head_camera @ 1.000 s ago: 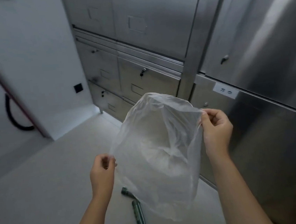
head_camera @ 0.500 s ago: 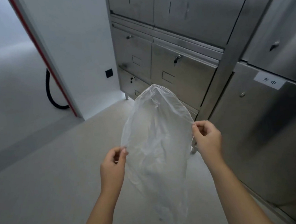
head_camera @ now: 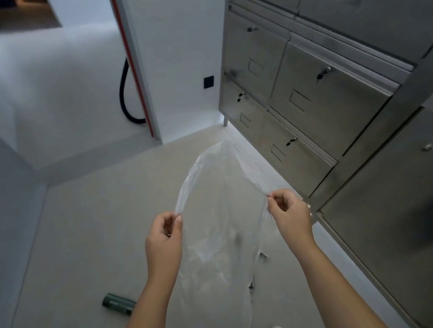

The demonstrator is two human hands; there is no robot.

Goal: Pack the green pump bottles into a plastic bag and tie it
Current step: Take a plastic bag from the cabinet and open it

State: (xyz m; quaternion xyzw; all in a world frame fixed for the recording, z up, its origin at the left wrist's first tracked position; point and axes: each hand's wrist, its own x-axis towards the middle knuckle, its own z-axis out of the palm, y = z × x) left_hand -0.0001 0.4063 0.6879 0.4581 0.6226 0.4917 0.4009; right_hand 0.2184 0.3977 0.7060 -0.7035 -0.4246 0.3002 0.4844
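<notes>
So far you only have the plastic bag (head_camera: 218,243) pinched at its mouth by left hand (head_camera: 164,238) and right hand (head_camera: 290,217); a green pump bottle (head_camera: 119,303) lies on the floor below your left grip, unpacked, and tying remains.

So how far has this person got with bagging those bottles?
Barely begun. Both hands, left hand and right hand, pinch the rim of the clear plastic bag, spreading its mouth; it looks empty. One green bottle lies on the floor. Filling and tying are left.
</notes>
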